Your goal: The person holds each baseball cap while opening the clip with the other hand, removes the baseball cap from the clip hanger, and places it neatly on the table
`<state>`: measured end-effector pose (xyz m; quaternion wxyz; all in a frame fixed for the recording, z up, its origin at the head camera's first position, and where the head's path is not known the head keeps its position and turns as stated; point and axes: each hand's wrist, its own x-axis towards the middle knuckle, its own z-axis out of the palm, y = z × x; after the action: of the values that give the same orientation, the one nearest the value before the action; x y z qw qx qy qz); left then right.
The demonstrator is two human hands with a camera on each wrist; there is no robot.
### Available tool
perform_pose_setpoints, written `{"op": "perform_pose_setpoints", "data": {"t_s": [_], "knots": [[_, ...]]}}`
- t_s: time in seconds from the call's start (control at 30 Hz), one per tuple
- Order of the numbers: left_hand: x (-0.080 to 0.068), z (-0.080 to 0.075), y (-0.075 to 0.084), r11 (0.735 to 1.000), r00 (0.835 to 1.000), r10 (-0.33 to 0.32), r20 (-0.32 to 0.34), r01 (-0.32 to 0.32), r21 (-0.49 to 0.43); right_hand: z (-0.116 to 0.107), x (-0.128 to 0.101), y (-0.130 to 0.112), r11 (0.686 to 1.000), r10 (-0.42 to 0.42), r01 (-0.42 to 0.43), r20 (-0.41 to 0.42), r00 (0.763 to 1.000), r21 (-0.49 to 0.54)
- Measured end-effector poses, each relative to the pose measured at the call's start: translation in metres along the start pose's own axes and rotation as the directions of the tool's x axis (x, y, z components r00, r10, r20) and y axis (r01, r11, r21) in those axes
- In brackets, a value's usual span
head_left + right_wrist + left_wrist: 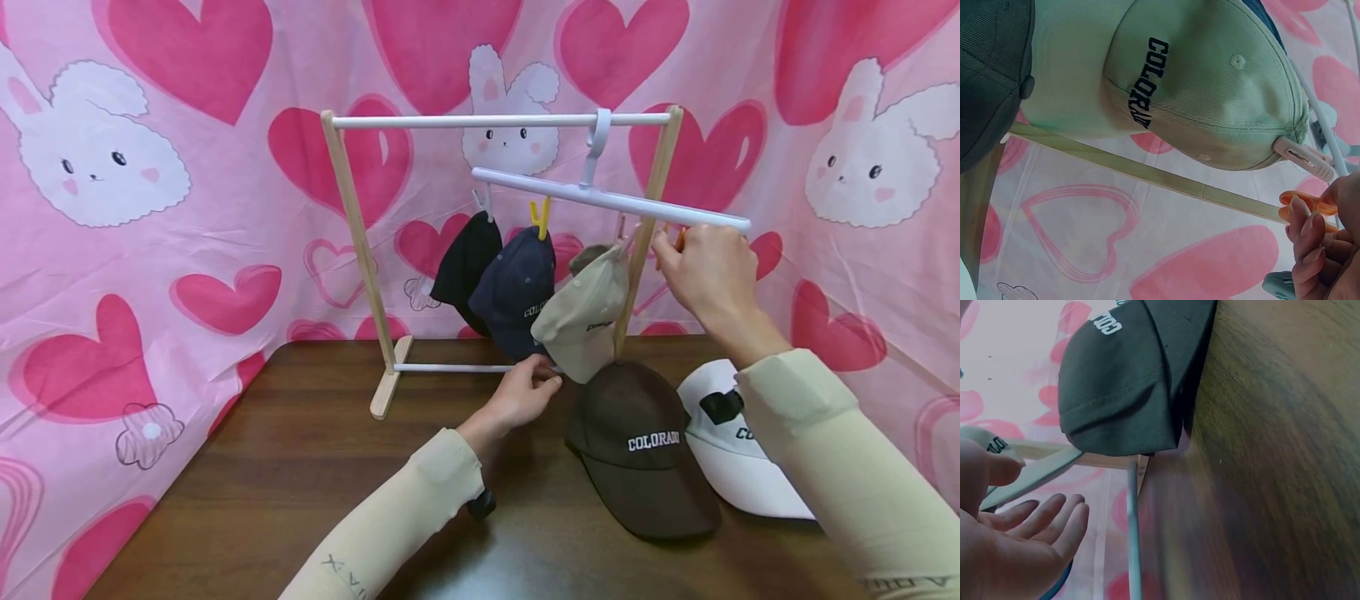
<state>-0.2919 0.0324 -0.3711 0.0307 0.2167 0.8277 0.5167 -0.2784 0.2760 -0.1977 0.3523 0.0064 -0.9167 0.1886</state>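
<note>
Your right hand [705, 271] pinches the orange clip [1302, 206] under the hanger bar [611, 200], just right of the hung beige cap [585, 321]. Left hand [525, 392], fingers loose, touches its brim from below. Brown cap [637, 442] lies on the table, nearer your left.

The surface [300, 467] is dark wood with a smooth, faintly glossy grain, and the rack [352, 242] standing on it has pale matt wooden posts with smooth white rails. The caps, such as the brown cap [637, 450] beside the rack, are matt woven cloth with stitched lettering. The hanger [607, 198] and orange clip [1304, 206] look like smooth plastic.
</note>
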Motion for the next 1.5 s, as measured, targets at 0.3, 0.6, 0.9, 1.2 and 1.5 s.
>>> {"op": "perform_pose_setpoints", "data": {"t_s": [0.3, 0.6, 0.9, 1.2, 1.5], "knots": [[0.007, 0.005, 0.000, 0.998, 0.998, 0.046, -0.039, -0.047, -0.042, 0.000, -0.001, 0.000, 1.000, 0.002, -0.002, -0.005, 1.000, 0.021], [0.007, 0.007, 0.004, 0.987, 0.997, 0.077, -0.011, -0.078, -0.139, 0.000, -0.002, 0.001, 1.000, 0.005, -0.005, -0.002, 1.000, 0.022], [0.012, 0.009, 0.006, 0.995, 0.999, 0.048, -0.023, -0.050, -0.089, 0.000, -0.001, 0.000, 1.000, 0.006, -0.006, 0.000, 1.000, 0.017], [0.014, 0.010, 0.008, 0.991, 0.985, 0.127, -0.119, -0.131, -0.028, -0.001, -0.002, 0.000, 1.000, 0.009, -0.009, 0.003, 1.000, 0.011], [0.016, 0.011, 0.008, 0.983, 0.964, 0.163, -0.209, -0.177, -0.050, -0.002, -0.001, 0.000, 1.000, 0.014, -0.014, 0.015, 1.000, 0.003]]}}
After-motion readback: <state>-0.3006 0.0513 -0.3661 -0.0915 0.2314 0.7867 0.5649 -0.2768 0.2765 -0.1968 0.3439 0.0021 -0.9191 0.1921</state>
